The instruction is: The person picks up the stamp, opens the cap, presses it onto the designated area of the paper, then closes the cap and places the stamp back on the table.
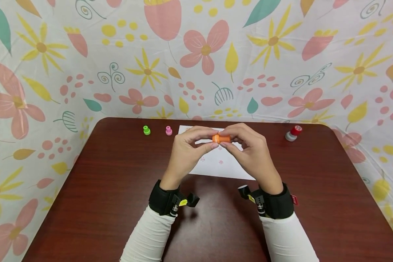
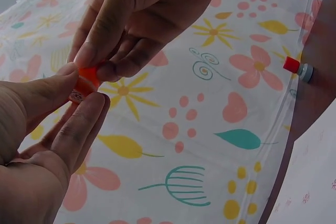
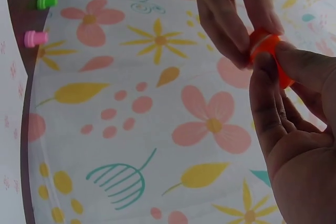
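Both hands hold one small orange stamp point(image 1: 221, 138) over the sheet of paper point(image 1: 216, 165). My left hand point(image 1: 187, 151) pinches its wider end between thumb and fingertips. Around the narrower handle end are the thumb and fingers of my right hand point(image 1: 253, 147). The stamp lies roughly sideways in the head view, and the left wrist view shows a printed pattern on its left end point(image 2: 77, 96). Small red printed marks dot the white paper, which the hands partly cover.
Toward the back left of the brown table point(image 1: 118, 189) stand a green stamp point(image 1: 146, 130) and a pink stamp point(image 1: 168, 130). A red and grey stamp-like piece point(image 1: 293, 133) sits at the back right. A flower-patterned cloth point(image 1: 203, 91) hangs behind the table.
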A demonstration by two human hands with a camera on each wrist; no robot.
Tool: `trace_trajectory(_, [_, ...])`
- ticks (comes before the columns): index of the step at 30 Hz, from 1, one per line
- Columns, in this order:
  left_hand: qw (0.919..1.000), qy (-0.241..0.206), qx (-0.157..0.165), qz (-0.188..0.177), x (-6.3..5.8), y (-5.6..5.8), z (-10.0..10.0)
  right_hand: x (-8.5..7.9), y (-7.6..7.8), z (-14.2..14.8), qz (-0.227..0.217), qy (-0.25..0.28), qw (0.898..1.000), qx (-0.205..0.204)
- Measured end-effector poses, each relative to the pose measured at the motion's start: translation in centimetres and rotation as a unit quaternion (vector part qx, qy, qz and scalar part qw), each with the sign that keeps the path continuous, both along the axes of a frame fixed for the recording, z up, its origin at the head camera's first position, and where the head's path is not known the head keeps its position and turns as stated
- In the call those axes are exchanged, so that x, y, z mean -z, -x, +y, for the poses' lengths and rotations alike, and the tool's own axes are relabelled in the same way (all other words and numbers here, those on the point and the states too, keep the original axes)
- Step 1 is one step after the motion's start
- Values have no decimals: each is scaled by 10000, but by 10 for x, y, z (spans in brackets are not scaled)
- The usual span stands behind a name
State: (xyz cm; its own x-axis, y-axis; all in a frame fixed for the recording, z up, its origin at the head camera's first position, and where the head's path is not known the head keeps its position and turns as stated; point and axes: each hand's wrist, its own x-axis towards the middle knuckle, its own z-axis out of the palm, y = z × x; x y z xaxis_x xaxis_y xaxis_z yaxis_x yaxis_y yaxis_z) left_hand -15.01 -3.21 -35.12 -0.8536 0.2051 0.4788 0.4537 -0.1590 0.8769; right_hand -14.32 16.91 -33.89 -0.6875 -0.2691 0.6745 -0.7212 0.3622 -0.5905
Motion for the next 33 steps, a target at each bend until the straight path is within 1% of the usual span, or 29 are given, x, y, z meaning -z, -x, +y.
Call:
trace_trajectory(4, [9999, -74, -89, 26, 1, -1, 2, 1, -1, -2, -122, 151, 9998, 12])
trace_trajectory(9, [9996, -256, -138, -47, 2, 0, 3, 3, -1, -6, -205, 351, 9992, -7])
trace_trajectory(12, [9995, -309, -66, -100, 3, 1, 3, 4, 0, -7, -265, 377, 9989, 17])
trace_trajectory(16, [9990, -379, 132, -176, 3, 3, 2, 3, -1, -8, -408, 337, 9986, 73])
trace_trajectory(20, [9988, -381, 186, -242, 3, 5, 0, 1, -1, -7, -456, 290, 9985, 58])
trace_trajectory(21, [9989, -355, 166, -259, 2, 5, -1, 1, -1, -7, -429, 268, 9987, 63])
trace_trajectory(23, [9996, -166, 24, -210, 2, 3, -2, 1, -1, -7, -304, 160, 9993, 116])
trace_trajectory(24, [9999, -33, -66, -139, 1, 1, -2, 1, -1, -7, -204, 69, 9996, 182])
trace_trajectory(26, [9987, 364, -320, 158, 0, -3, -1, 1, -2, -6, -43, -78, 9996, 286])
trace_trajectory(27, [9961, 627, -493, 372, 0, -5, 0, 1, -2, -6, 28, -152, 9993, 345])
trace_trajectory(28, [9915, 905, -688, 632, -1, -7, 2, 1, -2, -6, 103, -231, 9989, 400])
trace_trajectory(29, [9849, 1177, -886, 904, -1, -8, 3, 1, -2, -6, 160, -304, 9984, 445])
trace_trajectory(31, [9673, 1680, -1249, 1429, -2, -9, 6, 1, -2, -7, 247, -455, 9973, 517])
trace_trajectory(33, [9472, 2109, -1575, 1832, -2, -9, 8, 2, -3, -8, 347, -628, 9955, 611])
